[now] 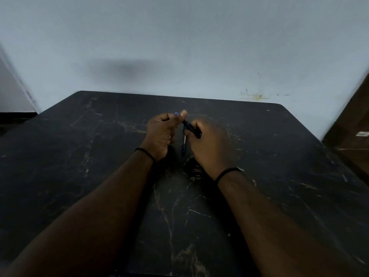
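Observation:
Both hands meet above the middle of the black marbled table (99, 156). My left hand (162, 132) grips one end of a thin black pen (190, 127), and a small blue tip (176, 113) pokes out beside its thumb. My right hand (209, 144) pinches the pen's other, thicker black end. A dark blue pen part with white lettering (183, 145) points down between the two hands; I cannot tell whether it is held or lying on the table. Each wrist carries a thin black band.
A pale wall stands right behind the table's far edge, with yellowish stains (256, 95) at the right. A dark wooden piece of furniture (351, 126) stands off the table's right side. The table's corners are rounded.

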`<state>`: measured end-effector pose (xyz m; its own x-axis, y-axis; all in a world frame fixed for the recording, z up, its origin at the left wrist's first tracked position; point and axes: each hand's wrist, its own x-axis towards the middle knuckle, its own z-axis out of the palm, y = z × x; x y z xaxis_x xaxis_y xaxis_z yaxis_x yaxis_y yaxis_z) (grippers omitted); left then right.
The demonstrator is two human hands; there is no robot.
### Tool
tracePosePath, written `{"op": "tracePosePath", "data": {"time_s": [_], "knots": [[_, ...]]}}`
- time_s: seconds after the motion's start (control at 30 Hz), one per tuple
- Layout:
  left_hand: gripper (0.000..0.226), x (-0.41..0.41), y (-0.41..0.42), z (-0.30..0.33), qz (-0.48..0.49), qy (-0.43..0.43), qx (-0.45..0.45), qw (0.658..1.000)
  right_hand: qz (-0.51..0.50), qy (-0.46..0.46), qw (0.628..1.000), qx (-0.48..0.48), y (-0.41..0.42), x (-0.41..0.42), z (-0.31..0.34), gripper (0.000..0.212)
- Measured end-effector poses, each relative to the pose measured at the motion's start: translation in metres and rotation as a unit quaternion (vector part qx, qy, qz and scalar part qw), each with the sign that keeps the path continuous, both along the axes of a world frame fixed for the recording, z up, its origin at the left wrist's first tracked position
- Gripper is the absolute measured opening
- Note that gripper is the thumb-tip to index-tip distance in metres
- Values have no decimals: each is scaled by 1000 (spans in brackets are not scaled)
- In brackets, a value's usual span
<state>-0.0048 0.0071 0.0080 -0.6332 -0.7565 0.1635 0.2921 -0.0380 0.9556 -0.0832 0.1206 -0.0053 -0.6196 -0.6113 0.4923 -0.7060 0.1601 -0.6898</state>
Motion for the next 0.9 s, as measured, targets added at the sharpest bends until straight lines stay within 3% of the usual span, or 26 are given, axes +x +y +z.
{"op": "tracePosePath", "data": {"time_s": [0.13, 0.27, 0.47, 0.7, 0.9], "knots": [[32, 1, 0, 1, 4, -2, 1, 1000, 5, -35, 999, -13, 1, 5, 3, 11], [32, 1, 1, 1, 3, -8, -6, 1000, 1, -5, 999, 44, 3, 6, 10, 36], [30, 2, 2, 2, 16, -1, -5, 1000, -16, -17, 1000, -12, 9, 6, 10, 14], [30, 6, 5, 6, 40, -5, 2, 999, -3, -17, 1000, 7, 11, 9, 10, 11], [36, 12, -1, 12, 130, 22, 34, 991, -13, 23, 999, 41, 12, 5, 9, 25]]}}
